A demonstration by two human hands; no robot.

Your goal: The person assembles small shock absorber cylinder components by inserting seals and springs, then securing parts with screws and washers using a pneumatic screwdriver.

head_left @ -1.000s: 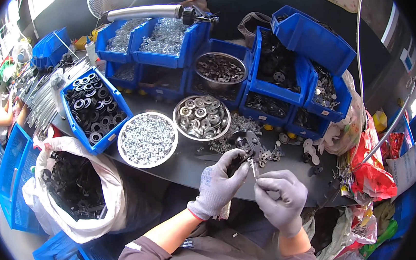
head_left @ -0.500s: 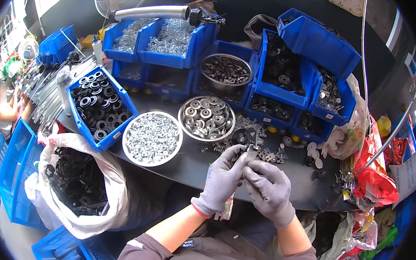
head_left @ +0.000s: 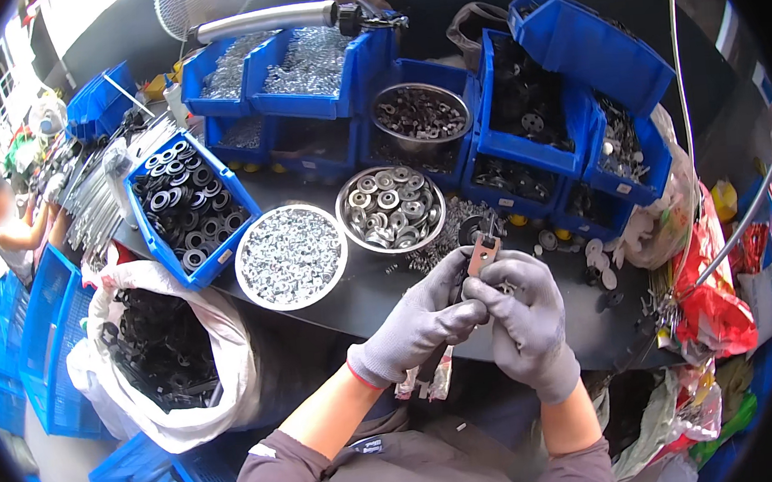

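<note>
Both my hands wear grey gloves and meet in front of my chest, over the near edge of the dark table. Between them a small flat metal bracket (head_left: 484,253) with a round hole points up and away from me. My left hand (head_left: 415,325) closes around its lower part, fingers bent. With thumb and fingertips, my right hand (head_left: 530,325) pinches it from the right. The bracket's lower end is hidden by the gloves. A dark strip (head_left: 432,361) hangs below my left hand; whether it joins the bracket I cannot tell.
Beyond my hands stand a white bowl of small metal parts (head_left: 242,275) and a steel bowl of wheels (head_left: 442,223). Blue bins (head_left: 303,109) line the back. A white sack (head_left: 243,379) of black parts sits left. Another person (head_left: 13,225) works at far left.
The bracket has turned so that its flat, holed face shows. My hands have shifted slightly right, and the right fingers have curled more. The whole view has moved a little.
</note>
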